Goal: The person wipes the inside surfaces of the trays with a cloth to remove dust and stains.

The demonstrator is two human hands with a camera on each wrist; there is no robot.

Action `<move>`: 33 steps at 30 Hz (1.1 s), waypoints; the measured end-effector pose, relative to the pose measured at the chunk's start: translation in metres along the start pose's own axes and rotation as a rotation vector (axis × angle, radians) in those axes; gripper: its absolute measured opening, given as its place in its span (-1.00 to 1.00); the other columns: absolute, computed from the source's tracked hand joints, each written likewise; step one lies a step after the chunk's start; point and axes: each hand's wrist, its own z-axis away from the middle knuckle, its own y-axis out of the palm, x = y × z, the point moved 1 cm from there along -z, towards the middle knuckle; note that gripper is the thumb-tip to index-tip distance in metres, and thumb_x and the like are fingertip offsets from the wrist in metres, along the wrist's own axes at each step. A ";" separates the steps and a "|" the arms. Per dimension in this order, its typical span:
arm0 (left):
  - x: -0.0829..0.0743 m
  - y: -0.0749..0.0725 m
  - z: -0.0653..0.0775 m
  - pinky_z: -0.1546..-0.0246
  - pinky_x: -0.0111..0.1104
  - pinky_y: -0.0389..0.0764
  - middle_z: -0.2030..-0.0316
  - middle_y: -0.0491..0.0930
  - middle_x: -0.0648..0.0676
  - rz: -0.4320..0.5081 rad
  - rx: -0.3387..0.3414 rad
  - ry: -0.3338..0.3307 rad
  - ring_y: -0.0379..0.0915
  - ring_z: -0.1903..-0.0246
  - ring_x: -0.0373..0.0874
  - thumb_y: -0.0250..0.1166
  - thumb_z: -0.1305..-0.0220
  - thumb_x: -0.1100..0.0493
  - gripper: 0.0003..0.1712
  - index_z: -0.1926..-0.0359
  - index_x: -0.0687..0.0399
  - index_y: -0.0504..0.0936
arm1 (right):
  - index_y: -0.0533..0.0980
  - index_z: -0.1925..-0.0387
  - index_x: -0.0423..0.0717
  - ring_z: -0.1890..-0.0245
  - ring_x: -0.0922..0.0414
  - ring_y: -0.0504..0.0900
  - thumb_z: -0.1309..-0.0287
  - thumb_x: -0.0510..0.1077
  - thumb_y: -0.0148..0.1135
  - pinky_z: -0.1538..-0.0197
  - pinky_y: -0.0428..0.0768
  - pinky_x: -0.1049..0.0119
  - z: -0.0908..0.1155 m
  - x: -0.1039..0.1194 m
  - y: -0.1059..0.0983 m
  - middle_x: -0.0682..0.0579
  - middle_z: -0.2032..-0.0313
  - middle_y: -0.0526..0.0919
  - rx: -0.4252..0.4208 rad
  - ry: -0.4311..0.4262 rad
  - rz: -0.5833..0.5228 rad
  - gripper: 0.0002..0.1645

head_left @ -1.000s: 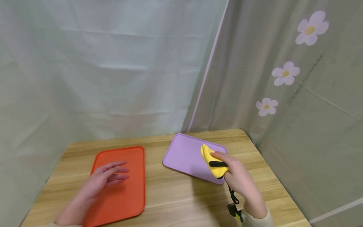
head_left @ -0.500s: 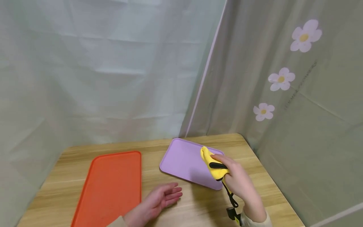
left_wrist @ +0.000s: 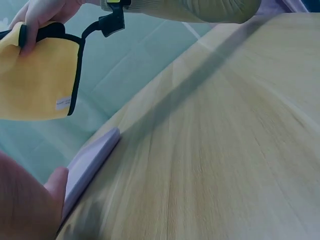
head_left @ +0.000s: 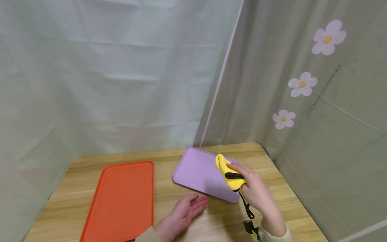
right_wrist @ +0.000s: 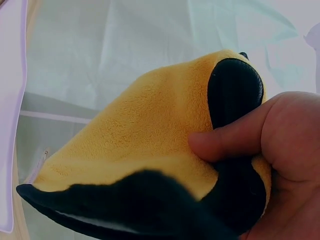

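Note:
My right hand [head_left: 255,188] pinches a folded yellow fleece cloth [head_left: 226,171] with black edging, raised over the right part of the purple tray [head_left: 196,169]. In the right wrist view the thumb [right_wrist: 225,142] presses on the fleecy side of the cloth [right_wrist: 150,115], near its black patches. A small white label [left_wrist: 63,103] shows on the cloth in the left wrist view. Just in front of the purple tray, my left hand [head_left: 188,211] holds nothing, its palm turned up and fingers extended toward the right.
A larger orange-red tray [head_left: 121,201] lies on the left of the wooden table [head_left: 65,188]. Pale curtains [head_left: 136,84] hang behind the table and along its right side. A black strap piece [head_left: 249,227] sits at my right wrist.
My left hand has moved from above the orange-red tray rightward to the front of the purple tray, turning its palm up. The right hand keeps its hold on the cloth almost in place.

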 end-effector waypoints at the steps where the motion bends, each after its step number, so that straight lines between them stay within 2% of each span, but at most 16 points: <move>1: 0.000 0.001 -0.003 -0.45 0.02 0.42 -0.37 0.36 0.64 0.009 -0.001 0.000 0.39 -0.41 0.38 -0.06 -0.68 0.27 -0.40 -0.43 0.76 0.10 | 0.62 -0.36 0.00 -0.39 -0.13 0.55 0.16 -0.71 -0.14 -0.41 0.48 -0.19 -0.001 0.000 -0.001 -0.03 -0.40 0.59 0.003 0.000 -0.003 0.07; 3: 0.001 0.004 -0.009 -0.43 0.00 0.44 -0.34 0.42 0.61 0.041 -0.009 -0.006 0.47 -0.35 0.34 -0.04 -0.68 0.27 -0.43 -0.42 0.72 0.13 | 0.62 -0.36 -0.01 -0.39 -0.14 0.56 0.14 -0.71 -0.14 -0.40 0.49 -0.20 -0.002 -0.001 -0.002 -0.03 -0.40 0.59 0.001 -0.003 -0.003 0.06; 6: 0.000 0.006 -0.019 -0.35 -0.08 0.55 -0.21 0.58 0.53 0.090 -0.020 -0.019 0.66 -0.17 0.19 -0.02 -0.69 0.28 -0.52 -0.36 0.64 0.20 | 0.62 -0.35 -0.01 -0.38 -0.13 0.56 0.10 -0.70 -0.11 -0.39 0.51 -0.18 -0.004 -0.003 -0.004 -0.01 -0.39 0.59 -0.006 -0.010 -0.003 0.02; 8: 0.000 0.007 -0.023 -0.26 -0.16 0.63 -0.08 0.67 0.41 0.117 -0.032 -0.019 0.73 -0.03 0.04 -0.01 -0.69 0.30 -0.58 -0.32 0.60 0.23 | 0.63 -0.35 0.00 -0.37 -0.13 0.57 0.07 -0.69 -0.07 -0.38 0.53 -0.18 -0.005 -0.003 -0.005 -0.02 -0.38 0.60 -0.012 -0.015 -0.003 -0.01; 10: -0.001 0.008 -0.026 -0.22 -0.20 0.66 0.01 0.70 0.29 0.126 -0.046 -0.016 0.75 0.04 -0.02 -0.02 -0.69 0.31 -0.60 -0.31 0.60 0.25 | 0.63 -0.35 -0.01 -0.37 -0.14 0.57 0.07 -0.69 -0.06 -0.36 0.54 -0.17 -0.005 -0.004 -0.005 -0.03 -0.38 0.60 -0.012 -0.021 -0.007 -0.02; 13: -0.003 0.009 -0.030 -0.19 -0.22 0.68 0.12 0.70 0.18 0.136 -0.074 -0.011 0.76 0.10 -0.04 -0.01 -0.69 0.30 -0.65 -0.24 0.58 0.33 | 0.62 -0.35 -0.01 -0.36 -0.14 0.57 0.09 -0.69 -0.08 -0.35 0.55 -0.17 -0.005 -0.005 -0.006 -0.04 -0.38 0.60 -0.015 -0.023 -0.014 0.00; 18: 0.000 0.007 -0.033 -0.07 -0.26 0.74 0.24 0.71 0.14 0.100 -0.133 -0.035 0.76 0.20 -0.08 0.05 -0.68 0.26 -0.76 0.04 0.44 0.51 | 0.64 -0.33 -0.02 -0.35 -0.11 0.59 0.14 -0.70 -0.09 -0.36 0.54 -0.16 -0.001 -0.007 -0.005 -0.02 -0.35 0.63 -0.036 -0.040 -0.027 0.02; 22: 0.002 0.000 -0.035 0.11 -0.34 0.77 0.37 0.68 0.08 0.061 -0.211 -0.048 0.76 0.31 -0.12 0.17 -0.65 0.19 -0.68 0.30 0.30 0.56 | 0.64 -0.33 0.01 -0.35 -0.08 0.59 0.14 -0.71 -0.09 -0.37 0.53 -0.16 0.004 -0.008 0.000 0.00 -0.33 0.65 -0.034 -0.050 -0.029 0.04; 25: 0.002 -0.004 -0.040 0.21 -0.37 0.77 0.44 0.59 0.03 0.035 -0.281 -0.043 0.75 0.37 -0.12 0.26 -0.61 0.16 -0.64 0.40 0.22 0.53 | 0.63 -0.35 0.03 -0.36 -0.08 0.58 0.13 -0.71 -0.11 -0.37 0.53 -0.16 0.007 -0.009 0.004 0.00 -0.32 0.66 -0.019 -0.038 -0.038 0.06; 28: 0.002 -0.001 -0.045 0.26 -0.35 0.78 0.48 0.55 0.01 0.007 -0.330 -0.030 0.75 0.40 -0.10 0.30 -0.59 0.17 -0.66 0.37 0.25 0.51 | 0.63 -0.34 0.04 -0.36 -0.09 0.58 0.11 -0.71 -0.10 -0.37 0.53 -0.16 0.009 -0.010 0.003 -0.01 -0.32 0.65 -0.023 -0.020 -0.043 0.04; 33: 0.001 0.012 -0.052 0.34 -0.33 0.79 0.50 0.54 0.05 -0.004 -0.402 0.015 0.75 0.46 -0.09 0.27 -0.55 0.28 -0.77 0.23 0.40 0.48 | 0.63 -0.34 0.04 -0.35 -0.10 0.58 0.02 -0.70 -0.05 -0.36 0.53 -0.18 0.006 -0.009 -0.002 0.03 -0.31 0.65 -0.037 -0.020 -0.033 -0.02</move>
